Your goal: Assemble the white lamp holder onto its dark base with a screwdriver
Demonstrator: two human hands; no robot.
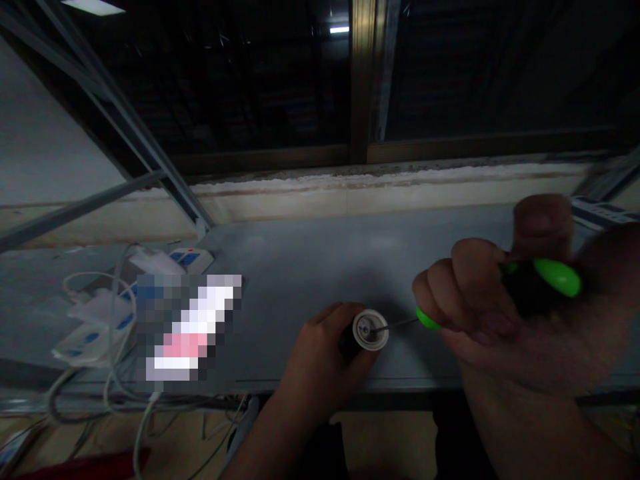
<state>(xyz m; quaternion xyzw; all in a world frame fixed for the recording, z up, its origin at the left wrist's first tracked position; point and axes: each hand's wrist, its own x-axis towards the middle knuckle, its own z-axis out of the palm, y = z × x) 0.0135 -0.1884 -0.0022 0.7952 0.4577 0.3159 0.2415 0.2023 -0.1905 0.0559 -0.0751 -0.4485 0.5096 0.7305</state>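
Note:
My left hand [327,343] is wrapped round a black cylindrical part [351,341], which has a white round rim and a recessed inside facing right and up. What the part belongs to I cannot make out. Fingers curled, my right hand [480,307] grips a screwdriver [557,277] with a green and black handle. Its thin metal shaft points left, and the tip reaches into the white-rimmed opening near its centre. Most of the handle's middle is hidden behind my fingers.
On the left of the grey table [280,267] lies a white power strip [80,343] with chargers and looped cables. A blurred-out phone-like bright object [193,327] is beside it. Metal frame posts [175,187] rise at the left; a dark window [250,80] stands behind.

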